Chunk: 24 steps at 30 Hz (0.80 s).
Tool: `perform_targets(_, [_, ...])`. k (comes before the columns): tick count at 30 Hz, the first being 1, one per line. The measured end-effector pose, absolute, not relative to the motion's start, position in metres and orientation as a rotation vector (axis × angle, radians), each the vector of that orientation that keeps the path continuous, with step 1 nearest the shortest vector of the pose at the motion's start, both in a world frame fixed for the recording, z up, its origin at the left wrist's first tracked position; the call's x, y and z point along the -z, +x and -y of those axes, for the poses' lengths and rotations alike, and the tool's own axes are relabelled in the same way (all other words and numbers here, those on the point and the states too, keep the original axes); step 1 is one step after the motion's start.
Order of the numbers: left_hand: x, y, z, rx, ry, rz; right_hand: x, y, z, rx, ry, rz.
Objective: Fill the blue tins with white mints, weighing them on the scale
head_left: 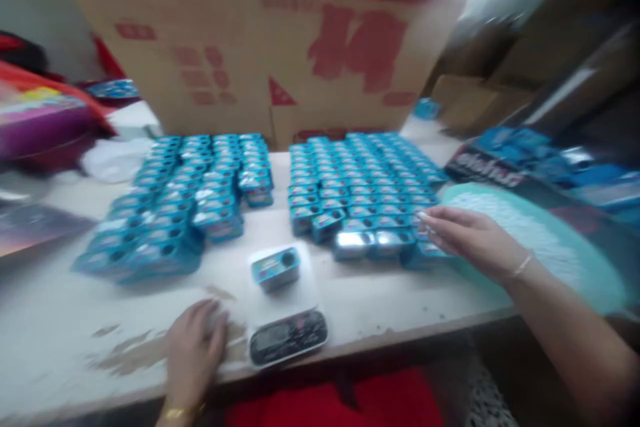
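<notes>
A small blue box with a round dark hole [276, 268] sits on the white pan of a digital scale [287, 340]. Just left of the scale, my left hand [197, 340] rests on the table with its fingers curled; what it may hold is hidden. My right hand [467, 240] is over the right end of the front row, fingertips pinched together; blur hides anything small between them. Beneath its wrist lies a mint-green tray [597, 273] with many small white pieces [525, 227]. Rows of blue boxes [370, 183] fill the space beyond, and two in front show silvery tops [353, 245].
Another block of blue boxes [170, 213] stands at the left. A large cardboard carton [225, 33] walls off the back. At the right is a dark open carton [485, 168] holding blue packets [520, 143]. The worn white table [370, 307] ends close to my body.
</notes>
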State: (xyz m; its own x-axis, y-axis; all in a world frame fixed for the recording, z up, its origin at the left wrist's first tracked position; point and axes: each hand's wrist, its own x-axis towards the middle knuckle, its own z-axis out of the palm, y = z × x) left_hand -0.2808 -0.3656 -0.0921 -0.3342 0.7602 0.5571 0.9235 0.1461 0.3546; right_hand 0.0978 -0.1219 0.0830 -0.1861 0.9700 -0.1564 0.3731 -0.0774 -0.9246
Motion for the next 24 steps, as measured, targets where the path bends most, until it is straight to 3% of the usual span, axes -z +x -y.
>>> perform_targets(4, [0.104, -0.289, 0.381, 0.750, -1.570, 2.309, -0.096, -0.005, 0.157, -1.363, -1.120, 2.256])
perform_targets(11, [0.102, -0.285, 0.378, 0.780, -1.574, 2.306, -0.092, -0.095, 0.177, -0.775, -0.954, 2.945])
perform_targets(19, [0.106, -0.287, 0.380, 0.821, -1.561, 2.339, -0.096, -0.113, 0.183, -0.562, -0.967, 3.088])
perform_targets(24, [0.105, -0.286, 0.381, 0.849, -1.549, 2.357, -0.092, -0.116, 0.181, -0.611, -0.872, 2.983])
